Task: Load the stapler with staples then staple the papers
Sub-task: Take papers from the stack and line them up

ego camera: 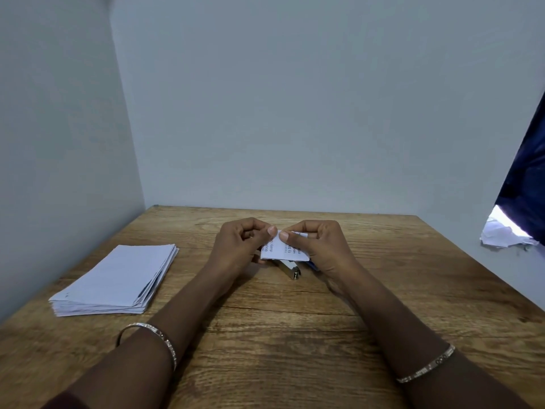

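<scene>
Both hands hold a small printed paper slip (280,250) above the middle of the wooden table (295,335). My left hand (240,246) pinches its left part, thumb on the top edge. My right hand (320,246) pinches its right part. Under the slip lies a metallic stapler (290,270), only its near end showing. A bit of something blue (313,265) peeks out below my right hand. A stack of white papers (118,280) rests on the table at the left.
Grey walls close the table's far side and left side. At the right, past the table's edge, hangs a dark blue cloth (528,178) with crumpled white paper (501,234) below it.
</scene>
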Motion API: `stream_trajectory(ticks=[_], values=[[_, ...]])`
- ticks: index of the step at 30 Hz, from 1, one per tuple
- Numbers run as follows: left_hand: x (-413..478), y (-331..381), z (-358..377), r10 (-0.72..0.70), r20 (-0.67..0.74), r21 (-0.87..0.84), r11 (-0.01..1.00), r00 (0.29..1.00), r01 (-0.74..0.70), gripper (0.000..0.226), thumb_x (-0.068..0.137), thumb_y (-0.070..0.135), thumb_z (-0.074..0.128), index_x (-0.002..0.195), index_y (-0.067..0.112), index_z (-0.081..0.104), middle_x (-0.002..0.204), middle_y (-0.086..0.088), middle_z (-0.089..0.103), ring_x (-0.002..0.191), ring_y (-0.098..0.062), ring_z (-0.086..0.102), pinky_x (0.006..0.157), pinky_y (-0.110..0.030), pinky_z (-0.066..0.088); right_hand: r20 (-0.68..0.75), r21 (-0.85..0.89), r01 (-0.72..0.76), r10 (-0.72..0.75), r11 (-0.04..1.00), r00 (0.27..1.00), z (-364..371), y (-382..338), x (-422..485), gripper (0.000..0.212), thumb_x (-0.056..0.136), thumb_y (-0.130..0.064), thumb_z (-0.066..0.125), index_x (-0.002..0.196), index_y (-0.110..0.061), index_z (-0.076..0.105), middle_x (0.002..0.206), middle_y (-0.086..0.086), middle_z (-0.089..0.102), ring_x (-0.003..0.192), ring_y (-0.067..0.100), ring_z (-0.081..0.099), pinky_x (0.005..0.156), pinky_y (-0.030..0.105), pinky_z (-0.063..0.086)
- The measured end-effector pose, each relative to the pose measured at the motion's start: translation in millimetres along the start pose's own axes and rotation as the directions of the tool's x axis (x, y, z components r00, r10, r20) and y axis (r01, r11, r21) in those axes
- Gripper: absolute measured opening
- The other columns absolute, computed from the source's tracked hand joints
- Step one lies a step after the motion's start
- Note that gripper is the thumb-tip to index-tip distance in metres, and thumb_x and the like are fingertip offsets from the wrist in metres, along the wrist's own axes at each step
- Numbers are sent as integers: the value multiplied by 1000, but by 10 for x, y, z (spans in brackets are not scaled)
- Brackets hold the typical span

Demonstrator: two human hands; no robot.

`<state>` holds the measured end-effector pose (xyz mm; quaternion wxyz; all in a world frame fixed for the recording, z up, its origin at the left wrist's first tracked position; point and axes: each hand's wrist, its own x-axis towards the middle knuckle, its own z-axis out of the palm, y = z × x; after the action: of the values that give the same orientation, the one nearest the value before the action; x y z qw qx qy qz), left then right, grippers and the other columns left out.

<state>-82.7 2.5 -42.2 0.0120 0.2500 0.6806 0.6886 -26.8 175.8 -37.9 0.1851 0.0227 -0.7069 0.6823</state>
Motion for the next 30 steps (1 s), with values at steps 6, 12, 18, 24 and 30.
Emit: stream_trajectory(ticks=[6, 12, 18, 24, 30], values=[[13, -23, 22, 103, -50, 184, 979, 993, -93, 14, 91, 26, 71, 85, 15, 75, 70, 4, 73, 65, -10, 66, 57, -29, 52, -14, -14, -7, 7, 1000, 1000, 25, 1, 12, 16, 76, -16, 87, 81, -3, 79, 85, 22, 78, 92, 45, 74, 76, 46, 56], [2, -9, 35, -40, 30, 66, 997, 999, 38, 19, 92, 27, 70, 89, 9, 76, 79, -15, 76, 65, -17, 70, 56, -29, 57, -10, -52, -6, 5, 999, 1000, 9, -8, 2, 10, 77, -13, 85, 78, -5, 78, 81, 20, 78, 77, 32, 76, 69, 42, 56], [10, -21, 17, -157, 92, -43, 986, 983, 161, 36, 89, 35, 73, 89, -2, 75, 94, -18, 78, 79, -26, 74, 65, -32, 60, -22, -92, 11, -13, 996, 1000, -9, -5, -4, 17, 73, -28, 85, 78, -12, 81, 77, 17, 78, 71, 25, 73, 64, 34, 52], [5, -35, 44, -140, 63, -104, 984, 988, 146, 37, 87, 26, 76, 89, -9, 67, 92, -24, 75, 78, -27, 72, 67, -35, 61, -34, -104, -7, 3, 995, 999, -2, -8, 7, 20, 71, -33, 83, 76, -13, 80, 76, 18, 78, 72, 29, 74, 67, 41, 53], [17, 0, 27, -88, -27, -74, 994, 996, 86, 23, 87, 21, 75, 83, -1, 70, 85, -20, 76, 76, -26, 71, 68, -37, 59, -49, -118, -40, 34, 992, 998, 48, -41, 15, 18, 80, -31, 78, 77, -13, 80, 82, 12, 80, 81, 28, 76, 71, 41, 55]])
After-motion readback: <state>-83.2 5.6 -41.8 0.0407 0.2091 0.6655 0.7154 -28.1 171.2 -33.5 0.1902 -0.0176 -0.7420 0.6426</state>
